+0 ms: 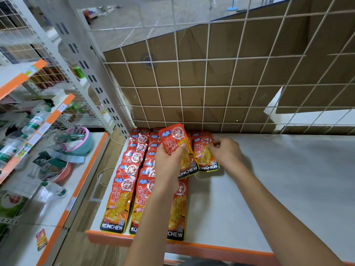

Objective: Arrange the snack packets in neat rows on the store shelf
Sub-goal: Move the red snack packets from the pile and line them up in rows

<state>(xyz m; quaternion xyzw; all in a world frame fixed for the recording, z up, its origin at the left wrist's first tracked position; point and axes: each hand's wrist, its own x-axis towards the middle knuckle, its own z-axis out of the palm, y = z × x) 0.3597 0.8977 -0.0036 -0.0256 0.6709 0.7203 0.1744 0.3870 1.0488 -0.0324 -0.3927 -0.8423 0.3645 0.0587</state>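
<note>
Store shelf (278, 189): white deck, orange front lip, running under both forearms and bare to the right of the right hand. Wire grid back (230, 83) stands just beyond the fingertips, brown cardboard (192, 89) behind it. Neighbouring shelf unit (23, 77) well off to the left of the left hand, cluttered with bottles and bowls; one stray packet (41, 239) lies on its lower deck. Packet rows (123, 189): red-orange snack packets lying overlapped like shingles, long axes running from front lip to grid. Two full rows sit left of the left hand, and a third front packet (178, 212) shows beneath the left wrist. Flat packet (203, 156) lies on the deck between the two hands, near the grid and aligned the same way. It looks like the start of a fourth row. Held packet (175, 143) is lifted clear of the deck, its top end toward the grid and tipped a little leftward, its lower end overlapping the flat packet's left edge in view. Left hand (167, 164) grips the held packet, thumb on its face, fingers behind. Right hand (226, 152) has curled fingertips pinching the flat packet's right edge, steadying it. Judgement: the left hand is nearer the open slot, and the held packet needs squaring to the row axis before laying down.
</note>
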